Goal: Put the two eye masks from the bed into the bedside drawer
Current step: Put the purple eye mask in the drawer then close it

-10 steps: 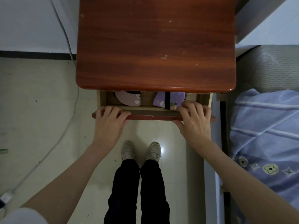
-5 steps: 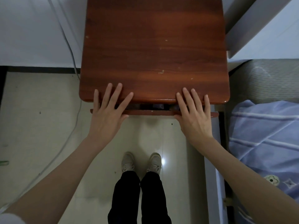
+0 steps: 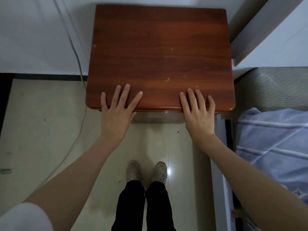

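Note:
The reddish wooden bedside table stands against the wall. Its drawer front sits pushed in under the top's front edge, with no gap showing. Neither eye mask can be seen; the drawer's inside is hidden. My left hand lies flat with spread fingers over the front left edge of the table. My right hand lies flat the same way over the front right edge. Both hands hold nothing.
The bed with a blue striped quilt and grey mattress is close on the right. A grey cable runs down the wall and across the tiled floor on the left. My feet stand in front of the table.
The drawer went from partly open, with a pink and a purple mask showing inside, to pushed fully in. Both hands moved forward with it and now rest flat on the table's edge.

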Motion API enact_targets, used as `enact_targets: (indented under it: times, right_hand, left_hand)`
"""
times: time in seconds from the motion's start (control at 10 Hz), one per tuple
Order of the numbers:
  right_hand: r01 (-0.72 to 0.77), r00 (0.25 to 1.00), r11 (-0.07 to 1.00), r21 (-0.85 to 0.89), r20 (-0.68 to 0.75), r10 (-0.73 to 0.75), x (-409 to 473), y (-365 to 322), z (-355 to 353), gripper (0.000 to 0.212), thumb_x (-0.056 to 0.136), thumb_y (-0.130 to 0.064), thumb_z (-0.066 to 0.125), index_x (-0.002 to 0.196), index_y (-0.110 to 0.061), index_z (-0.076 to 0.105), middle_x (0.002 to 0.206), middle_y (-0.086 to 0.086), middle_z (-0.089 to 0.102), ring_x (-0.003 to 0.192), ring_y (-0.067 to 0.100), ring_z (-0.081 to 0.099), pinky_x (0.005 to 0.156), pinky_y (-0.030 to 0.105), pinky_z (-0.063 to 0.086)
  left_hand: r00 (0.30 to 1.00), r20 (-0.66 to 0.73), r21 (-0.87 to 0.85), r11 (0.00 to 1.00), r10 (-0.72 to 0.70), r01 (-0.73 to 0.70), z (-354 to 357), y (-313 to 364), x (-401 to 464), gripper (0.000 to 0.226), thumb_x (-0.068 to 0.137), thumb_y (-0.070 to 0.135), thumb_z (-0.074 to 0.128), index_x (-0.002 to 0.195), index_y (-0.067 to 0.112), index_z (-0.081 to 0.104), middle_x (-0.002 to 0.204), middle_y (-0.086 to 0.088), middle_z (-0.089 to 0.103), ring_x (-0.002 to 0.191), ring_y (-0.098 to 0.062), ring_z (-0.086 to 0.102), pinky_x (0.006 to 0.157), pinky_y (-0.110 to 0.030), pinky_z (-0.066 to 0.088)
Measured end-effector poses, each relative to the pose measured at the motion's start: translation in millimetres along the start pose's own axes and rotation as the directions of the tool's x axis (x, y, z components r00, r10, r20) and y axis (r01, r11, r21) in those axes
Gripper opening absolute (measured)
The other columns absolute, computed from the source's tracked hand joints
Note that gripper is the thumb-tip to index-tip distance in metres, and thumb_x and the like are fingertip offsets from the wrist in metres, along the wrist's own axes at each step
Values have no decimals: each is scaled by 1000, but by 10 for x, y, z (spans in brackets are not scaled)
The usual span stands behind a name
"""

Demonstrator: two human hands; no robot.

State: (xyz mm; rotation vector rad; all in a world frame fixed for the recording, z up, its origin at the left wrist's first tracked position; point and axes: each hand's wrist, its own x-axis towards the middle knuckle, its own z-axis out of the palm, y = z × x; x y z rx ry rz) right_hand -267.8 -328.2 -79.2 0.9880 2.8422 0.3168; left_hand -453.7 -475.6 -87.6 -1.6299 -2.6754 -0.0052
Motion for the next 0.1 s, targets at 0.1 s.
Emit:
enact_targets:
  times: [0.1]
  right_hand:
    - [-25, 995, 976, 218, 100, 3, 46, 8, -169, 59, 84, -17, 57, 138, -14, 32, 145, 14, 39, 135, 32, 33, 109, 57, 27]
  left_hand:
    - [999, 45, -40, 999, 12, -10, -22, -6, -15, 74, 82, 34, 60, 141, 33, 16, 151, -13, 28, 138, -35, 26, 106, -66, 18]
